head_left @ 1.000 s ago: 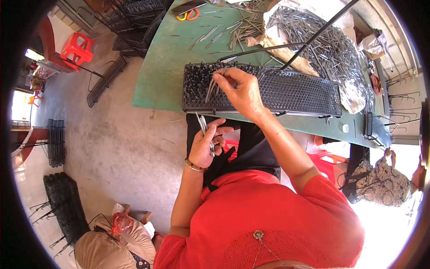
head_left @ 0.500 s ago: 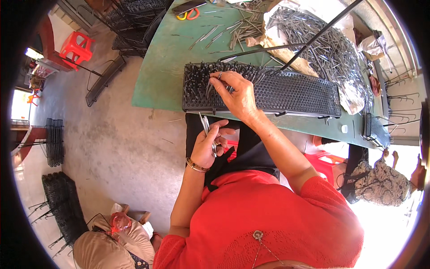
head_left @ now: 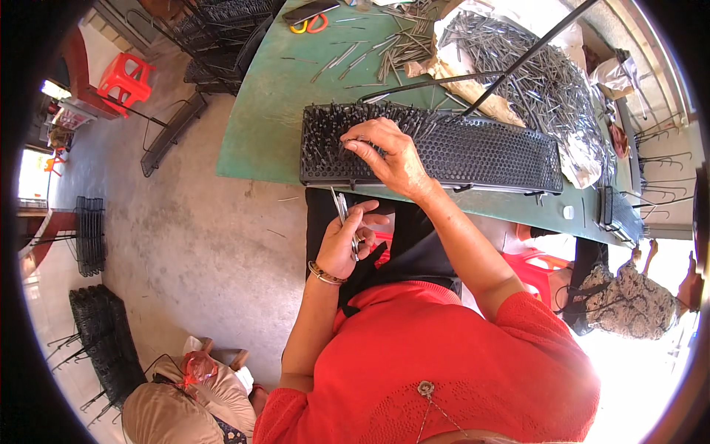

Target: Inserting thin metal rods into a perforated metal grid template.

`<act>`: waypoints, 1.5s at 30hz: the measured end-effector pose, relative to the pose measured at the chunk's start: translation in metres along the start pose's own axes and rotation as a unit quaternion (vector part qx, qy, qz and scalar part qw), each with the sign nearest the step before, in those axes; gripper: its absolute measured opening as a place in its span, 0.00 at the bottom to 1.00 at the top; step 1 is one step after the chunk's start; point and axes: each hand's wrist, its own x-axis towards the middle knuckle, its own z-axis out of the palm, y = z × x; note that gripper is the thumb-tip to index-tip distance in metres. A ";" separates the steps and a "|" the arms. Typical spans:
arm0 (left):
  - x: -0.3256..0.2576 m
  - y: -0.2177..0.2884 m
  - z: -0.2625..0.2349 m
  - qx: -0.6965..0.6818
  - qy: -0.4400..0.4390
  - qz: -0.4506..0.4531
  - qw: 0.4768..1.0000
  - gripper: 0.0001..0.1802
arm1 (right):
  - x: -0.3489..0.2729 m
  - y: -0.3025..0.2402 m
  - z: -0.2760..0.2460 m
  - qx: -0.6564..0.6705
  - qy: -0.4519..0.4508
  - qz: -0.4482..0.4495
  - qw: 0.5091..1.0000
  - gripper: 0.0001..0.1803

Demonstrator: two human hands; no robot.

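Observation:
A long black perforated rack [head_left: 503, 152] lies along the near edge of the green table. Its left part is packed with thin dark rods [head_left: 325, 137] standing upright in the holes; the holes on its right part show bare. Over the filled part is my right hand [head_left: 396, 159], thumb and fingers pinched together among the rod tops. Whatever is between those fingertips is too small to make out. Below the rack's front edge, my left hand [head_left: 342, 244] is closed around a small bundle of thin metal rods [head_left: 341, 206] pointing upward.
A big heap of loose metal rods [head_left: 518, 74] lies on torn wrapping behind the rack, and several more are scattered beside it. Scissors [head_left: 316, 24] and a phone [head_left: 310, 10] are at the far edge. A black rod handle [head_left: 529, 55] rises from the rack.
My right hand has shifted slightly left over the upright rods, its fingers still pinched. My left hand keeps its bundle in nearly the same place.

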 end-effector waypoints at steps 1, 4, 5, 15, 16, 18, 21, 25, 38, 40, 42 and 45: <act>0.000 0.000 0.000 0.000 0.000 -0.001 1.000 0.20 | 0.000 0.000 0.000 0.001 -0.004 -0.001 1.000 0.07; 0.000 -0.001 0.000 0.008 0.003 -0.004 1.000 0.20 | 0.000 0.002 0.000 0.009 -0.005 0.007 1.000 0.07; 0.000 -0.001 0.001 0.009 0.003 -0.005 1.000 0.20 | 0.000 0.002 0.001 0.016 -0.002 0.016 1.000 0.07; 0.001 -0.003 -0.001 0.013 0.011 -0.014 1.000 0.20 | 0.002 0.009 0.001 0.012 -0.002 0.033 0.999 0.07; 0.001 -0.003 -0.001 0.013 0.010 -0.014 1.000 0.20 | 0.002 0.009 0.000 -0.003 -0.016 0.028 0.999 0.07; 0.001 -0.003 -0.001 0.003 0.005 -0.011 1.000 0.20 | 0.000 0.008 0.001 -0.019 -0.030 0.022 0.999 0.07; 0.001 -0.002 0.000 0.003 0.005 -0.015 1.000 0.20 | -0.002 0.007 0.006 -0.041 -0.029 -0.007 0.999 0.09; 0.002 -0.002 -0.001 0.002 0.010 -0.022 1.000 0.20 | -0.002 0.003 0.011 -0.051 0.001 0.011 0.999 0.10; -0.001 0.003 0.016 0.025 0.007 -0.030 0.999 0.20 | -0.008 0.003 0.014 -0.111 -0.016 -0.057 0.992 0.10; 0.000 0.001 0.014 0.025 0.014 -0.029 0.999 0.19 | -0.009 0.003 0.014 -0.110 -0.007 -0.049 0.993 0.10; 0.000 0.000 0.012 0.013 0.021 -0.027 0.999 0.19 | -0.008 0.003 0.014 -0.110 0.001 -0.041 0.993 0.10; 0.003 -0.003 0.004 0.002 0.031 -0.020 0.999 0.18 | -0.003 0.001 0.013 -0.086 0.027 -0.025 0.996 0.10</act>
